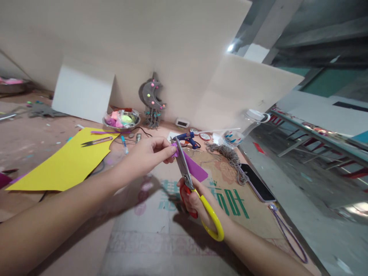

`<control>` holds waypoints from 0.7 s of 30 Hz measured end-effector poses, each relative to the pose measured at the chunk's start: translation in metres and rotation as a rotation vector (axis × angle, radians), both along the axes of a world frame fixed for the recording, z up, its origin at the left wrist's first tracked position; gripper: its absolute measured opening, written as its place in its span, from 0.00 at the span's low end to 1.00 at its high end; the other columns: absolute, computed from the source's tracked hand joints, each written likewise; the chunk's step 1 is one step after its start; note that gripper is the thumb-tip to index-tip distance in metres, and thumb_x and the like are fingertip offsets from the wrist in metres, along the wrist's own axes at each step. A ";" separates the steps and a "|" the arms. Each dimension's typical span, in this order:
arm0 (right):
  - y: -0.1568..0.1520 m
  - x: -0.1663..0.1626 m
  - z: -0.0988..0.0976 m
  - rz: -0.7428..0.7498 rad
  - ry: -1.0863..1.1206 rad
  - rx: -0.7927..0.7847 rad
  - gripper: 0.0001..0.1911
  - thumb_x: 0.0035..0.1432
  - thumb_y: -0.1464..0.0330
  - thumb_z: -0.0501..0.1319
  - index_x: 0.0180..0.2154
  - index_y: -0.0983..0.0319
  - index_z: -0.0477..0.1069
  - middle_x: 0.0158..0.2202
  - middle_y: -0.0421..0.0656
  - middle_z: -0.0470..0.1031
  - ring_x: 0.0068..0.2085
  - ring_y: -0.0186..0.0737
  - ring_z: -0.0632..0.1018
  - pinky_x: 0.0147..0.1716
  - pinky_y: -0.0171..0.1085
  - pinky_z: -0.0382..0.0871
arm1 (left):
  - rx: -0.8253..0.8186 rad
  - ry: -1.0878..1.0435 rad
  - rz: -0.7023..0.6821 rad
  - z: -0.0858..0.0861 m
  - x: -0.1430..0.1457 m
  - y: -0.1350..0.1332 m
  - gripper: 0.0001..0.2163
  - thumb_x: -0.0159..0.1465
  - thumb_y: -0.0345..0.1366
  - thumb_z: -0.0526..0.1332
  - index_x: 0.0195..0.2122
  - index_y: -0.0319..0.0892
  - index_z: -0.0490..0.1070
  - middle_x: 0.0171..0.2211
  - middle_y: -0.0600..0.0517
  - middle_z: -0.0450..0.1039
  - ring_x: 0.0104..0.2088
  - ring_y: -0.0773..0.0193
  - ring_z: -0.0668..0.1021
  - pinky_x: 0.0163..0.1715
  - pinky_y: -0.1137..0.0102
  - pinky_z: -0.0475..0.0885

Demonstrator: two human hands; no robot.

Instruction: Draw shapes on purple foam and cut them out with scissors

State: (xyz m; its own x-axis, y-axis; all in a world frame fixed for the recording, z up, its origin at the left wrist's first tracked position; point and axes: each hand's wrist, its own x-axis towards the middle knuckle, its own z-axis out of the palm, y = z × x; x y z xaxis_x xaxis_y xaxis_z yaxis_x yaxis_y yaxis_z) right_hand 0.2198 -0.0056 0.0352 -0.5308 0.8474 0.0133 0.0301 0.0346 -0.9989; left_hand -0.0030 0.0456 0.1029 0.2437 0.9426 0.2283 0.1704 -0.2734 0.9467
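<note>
My left hand (149,153) pinches the near end of a purple foam strip (195,168) above the table. My right hand (198,201) grips scissors (184,168) with red and yellow handles, fingers through the loops. The blades point away from me and lie along the strip, close to my left fingertips. Beneath both hands lies a sheet of cardboard (161,230) with green print.
A yellow sheet (63,165) lies at left with small snips (96,142) on it. At the back stand a metal bowl of pastel bits (121,119), a grey moon ornament (152,97), a blue glue gun (188,138), grey twine (231,157) and a phone (257,183) near the table's right edge.
</note>
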 end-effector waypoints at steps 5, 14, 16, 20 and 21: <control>0.001 0.001 -0.002 0.005 -0.018 0.025 0.33 0.60 0.39 0.58 0.49 0.61 0.66 0.24 0.32 0.54 0.22 0.29 0.55 0.18 0.31 0.51 | 0.005 0.028 0.009 0.000 -0.002 0.000 0.15 0.66 0.45 0.61 0.27 0.41 0.71 0.26 0.53 0.76 0.29 0.66 0.77 0.33 0.70 0.70; 0.002 0.003 -0.002 0.003 -0.024 0.011 0.33 0.60 0.40 0.58 0.50 0.62 0.66 0.25 0.33 0.55 0.22 0.29 0.55 0.19 0.31 0.51 | 0.027 0.117 0.058 0.003 -0.003 -0.002 0.16 0.66 0.48 0.60 0.27 0.41 0.72 0.27 0.52 0.77 0.30 0.63 0.78 0.33 0.69 0.70; 0.001 0.002 -0.002 0.002 -0.014 0.006 0.33 0.60 0.40 0.58 0.50 0.62 0.66 0.25 0.32 0.54 0.22 0.29 0.54 0.18 0.31 0.50 | 0.036 0.146 0.078 0.004 -0.003 -0.003 0.16 0.66 0.48 0.60 0.27 0.41 0.72 0.27 0.52 0.77 0.30 0.63 0.77 0.33 0.69 0.70; 0.001 0.001 0.000 -0.005 -0.014 -0.013 0.34 0.59 0.40 0.59 0.49 0.62 0.66 0.25 0.33 0.55 0.21 0.29 0.54 0.18 0.31 0.48 | 0.045 0.187 0.104 0.008 -0.003 -0.005 0.16 0.65 0.48 0.60 0.27 0.41 0.72 0.26 0.52 0.76 0.30 0.62 0.77 0.31 0.69 0.68; 0.000 0.001 0.000 -0.009 -0.014 -0.023 0.34 0.58 0.40 0.59 0.49 0.62 0.66 0.25 0.33 0.55 0.21 0.28 0.54 0.18 0.31 0.48 | 0.045 0.197 0.112 0.008 -0.003 -0.005 0.16 0.65 0.47 0.60 0.27 0.41 0.72 0.26 0.52 0.76 0.30 0.62 0.76 0.31 0.69 0.68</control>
